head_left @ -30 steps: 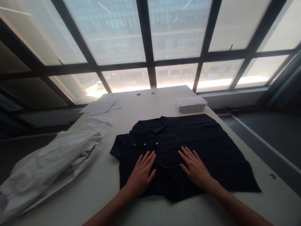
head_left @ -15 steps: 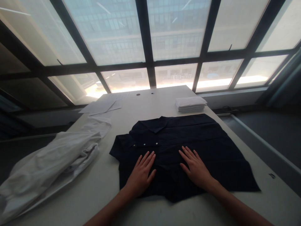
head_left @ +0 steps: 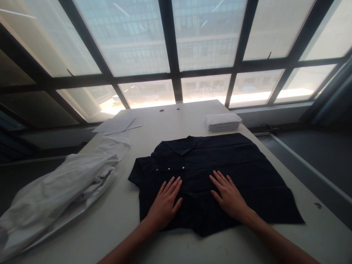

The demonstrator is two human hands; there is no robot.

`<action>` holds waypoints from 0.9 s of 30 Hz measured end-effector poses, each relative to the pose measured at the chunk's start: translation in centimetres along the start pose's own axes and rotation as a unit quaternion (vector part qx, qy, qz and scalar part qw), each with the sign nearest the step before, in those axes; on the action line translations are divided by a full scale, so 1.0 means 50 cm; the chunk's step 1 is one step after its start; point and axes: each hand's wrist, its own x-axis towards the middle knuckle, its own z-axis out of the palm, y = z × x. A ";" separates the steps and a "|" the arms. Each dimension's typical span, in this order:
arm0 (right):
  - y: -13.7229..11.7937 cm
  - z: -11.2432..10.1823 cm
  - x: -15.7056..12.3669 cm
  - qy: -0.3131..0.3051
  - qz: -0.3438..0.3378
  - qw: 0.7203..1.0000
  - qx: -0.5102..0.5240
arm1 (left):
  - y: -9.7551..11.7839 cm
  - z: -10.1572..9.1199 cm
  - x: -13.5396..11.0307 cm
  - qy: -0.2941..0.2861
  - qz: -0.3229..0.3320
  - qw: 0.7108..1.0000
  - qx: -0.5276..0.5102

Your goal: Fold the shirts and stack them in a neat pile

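A dark navy button-up shirt (head_left: pixel 242 172) lies spread flat on the white table (head_left: pixel 176 117), collar towards the window and a row of small pale buttons near its left side. My left hand (head_left: pixel 165 201) rests flat on the shirt's near left part, fingers stretched out and together. My right hand (head_left: pixel 229 196) lies flat on the shirt a little to the right, fingers spread. Neither hand holds anything.
A heap of crumpled white cloth (head_left: pixel 63 187) covers the table's left side. A folded stack of white garments (head_left: pixel 222 121) sits at the far right. Loose paper sheets (head_left: pixel 118 124) lie at the far left. Large windows stand behind the table.
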 end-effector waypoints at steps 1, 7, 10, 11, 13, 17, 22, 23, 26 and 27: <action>0.001 0.001 0.000 0.002 0.004 1.000 -0.001 | 0.000 0.001 0.000 0.003 0.001 1.000 0.000; 0.009 0.008 0.002 0.014 0.027 0.999 -0.008 | 0.000 0.002 0.000 0.010 0.004 1.000 0.002; 0.011 0.008 0.002 0.016 0.028 0.999 -0.003 | 0.001 0.000 0.000 0.009 0.003 1.000 0.000; 0.011 0.007 0.002 0.016 0.028 0.999 -0.001 | 0.001 -0.001 0.000 0.007 0.002 1.000 -0.001; 0.010 0.006 0.002 0.015 0.028 0.999 0.000 | 0.003 -0.003 0.000 0.001 -0.001 1.000 -0.001; 0.009 0.003 0.002 0.011 0.030 0.999 0.000 | 0.004 -0.005 0.001 -0.004 -0.004 1.000 -0.002; 0.009 0.004 0.002 0.009 0.029 1.000 -0.002 | 0.002 -0.002 0.000 0.000 -0.002 1.000 -0.004; 0.010 0.004 0.002 0.010 0.029 1.000 -0.003 | 0.001 -0.001 0.000 0.001 -0.002 1.000 -0.004; 0.010 0.005 0.002 0.012 0.028 1.000 -0.003 | 0.000 0.001 -0.001 0.008 0.002 1.000 -0.004; 0.010 0.005 0.002 0.013 0.028 1.000 -0.003 | 0.000 0.001 -0.001 0.009 0.002 1.000 -0.004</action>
